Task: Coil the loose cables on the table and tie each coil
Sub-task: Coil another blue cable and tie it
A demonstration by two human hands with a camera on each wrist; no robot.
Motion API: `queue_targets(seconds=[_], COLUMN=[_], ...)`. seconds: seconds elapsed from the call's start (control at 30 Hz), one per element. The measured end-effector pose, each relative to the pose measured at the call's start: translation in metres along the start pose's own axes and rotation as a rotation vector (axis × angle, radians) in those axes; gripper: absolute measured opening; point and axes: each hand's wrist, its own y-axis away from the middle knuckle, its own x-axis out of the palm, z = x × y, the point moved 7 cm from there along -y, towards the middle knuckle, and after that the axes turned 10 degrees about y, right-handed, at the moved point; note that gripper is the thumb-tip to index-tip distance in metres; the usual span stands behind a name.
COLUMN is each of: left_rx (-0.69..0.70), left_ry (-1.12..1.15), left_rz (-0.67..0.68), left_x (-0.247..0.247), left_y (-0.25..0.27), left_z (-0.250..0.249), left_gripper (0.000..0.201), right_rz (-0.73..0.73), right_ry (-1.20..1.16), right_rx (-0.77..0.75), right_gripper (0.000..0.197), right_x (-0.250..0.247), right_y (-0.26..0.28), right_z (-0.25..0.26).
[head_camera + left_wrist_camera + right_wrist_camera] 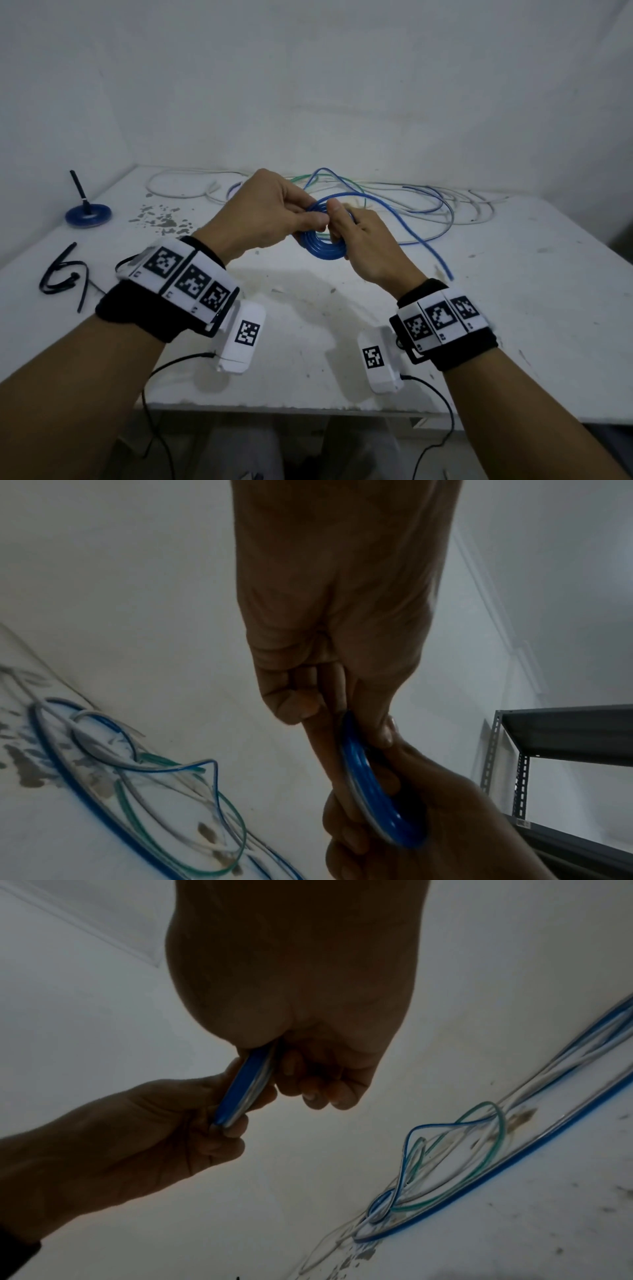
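Two forearms are reaching in from the near edge of the white table (445, 308), each wearing a black wristband with white marker tiles. Above the middle of the table, the left hand (270, 212) and the right hand (359, 240) are meeting around a blue cable coil (317, 245), which is hanging clear of the tabletop between them. The left hand's fingers are curling over the coil's top left part, thumb and fingers pinching its turns together. The right hand's thumb is pressing on the top of the coil while its fingers are wrapping round the right side, so both hands are grasping it. A loose blue tail (424, 245) is running from the coil down to the right and across the table. Beyond the hands, towards the far edge, a tangle of blue, green and white loose cables (394, 195) is lying spread out. On the left, black ties (65, 274) are lying near the edge, and farther back a blue disc stand with a black upright rod (88, 214) is standing.
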Motion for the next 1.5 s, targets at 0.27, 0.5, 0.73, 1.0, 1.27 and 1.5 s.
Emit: queue_targets(seconds=[0.27,0.5,0.73,1.0,1.27,1.5], left_rx=[-0.067,-0.041,-0.081,-0.036,0.011,0.059], left_ry=[-0.054,0.053,-0.069,-0.112,-0.042,0.197], left_rz=[0.09,0.012,-0.14,-0.132,-0.14,-0.265], left_x=[0.002,0.003,-0.018,-0.009,-0.012,-0.001], left_y=[-0.001,0.001,-0.011,-0.011,-0.005,-0.006], left_z=[0.003,0.013,0.034,0.033,0.034,0.029], left_gripper=[0.01,0.01,0.01,0.015,0.015,0.016], right_rz=[0.1,0.034,-0.018,-0.065,0.081,0.117], right_ry=[0.008,-0.041,0.205,0.497,0.252,-0.136], right_rx=[-0.001,0.044,0.234,0.014,0.05,0.124], right_gripper=[0.047,0.053,0.058,0.037,0.016,0.015], right_x=[0.002,0.005,-0.021,-0.03,-0.04,-0.028], right_y=[-0.002,0.001,0.001,-0.011,-0.017,-0.004], right_z=[-0.003,-0.003,-0.015,-0.003,-0.027,-0.031])
